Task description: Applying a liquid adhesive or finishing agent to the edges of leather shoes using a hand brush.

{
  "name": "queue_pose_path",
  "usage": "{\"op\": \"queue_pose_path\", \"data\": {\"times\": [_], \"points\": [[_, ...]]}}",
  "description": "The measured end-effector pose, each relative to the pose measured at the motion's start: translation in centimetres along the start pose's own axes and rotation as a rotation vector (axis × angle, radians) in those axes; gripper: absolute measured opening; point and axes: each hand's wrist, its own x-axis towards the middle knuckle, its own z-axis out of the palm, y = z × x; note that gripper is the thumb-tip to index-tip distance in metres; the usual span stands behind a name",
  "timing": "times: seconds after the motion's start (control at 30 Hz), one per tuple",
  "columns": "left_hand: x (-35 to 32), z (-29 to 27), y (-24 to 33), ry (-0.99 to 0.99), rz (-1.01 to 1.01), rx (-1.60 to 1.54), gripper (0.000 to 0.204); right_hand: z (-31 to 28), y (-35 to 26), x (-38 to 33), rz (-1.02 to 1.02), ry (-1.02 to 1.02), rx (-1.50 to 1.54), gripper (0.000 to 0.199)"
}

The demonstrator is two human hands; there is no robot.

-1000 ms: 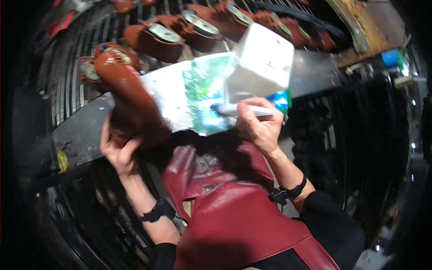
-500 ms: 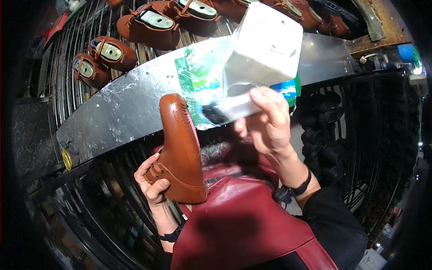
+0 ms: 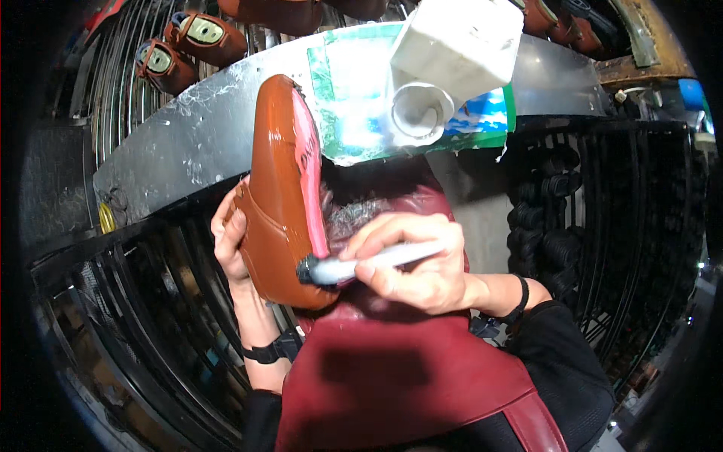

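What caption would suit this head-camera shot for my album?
Left hand grips a brown shoe upper while the right hand presses a white-handled brush to its pink-edged underside.

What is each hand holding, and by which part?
The left hand grips the brown shoe by its heel end. The right hand holds a white-handled brush by the handle, bristles against the shoe's sole edge.

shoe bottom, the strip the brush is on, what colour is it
Pink, against the brown leather shoe; the head view shows it, with the brush touching its lower end.

Metal shelf (image 3: 173, 162), dark wire racks (image 3: 128, 316) (shoes (image 3: 188, 34) above)
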Motion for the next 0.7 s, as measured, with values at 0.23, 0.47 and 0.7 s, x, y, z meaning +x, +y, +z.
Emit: {"op": "queue_pose_path", "data": {"times": [0.23, 0.47, 0.7], "points": [[0.6, 1.6, 1.6, 0.048, 0.004, 0.034, 0.052, -0.2, -4.0, 1.7, 0.210, 0.058, -0.076, 0.014], [0.6, 1.1, 2.4, 0.088, -0.031, 0.000, 0.045, -0.7, -3.3, 1.8, -0.063, -0.124, -0.193, 0.014], [0.7, 5.6, 2.7, -0.017, -0.179, -0.444, 0.049, -2.7, -6.4, 5.9, -0.275, -0.333, -0.211, 0.029]]}}
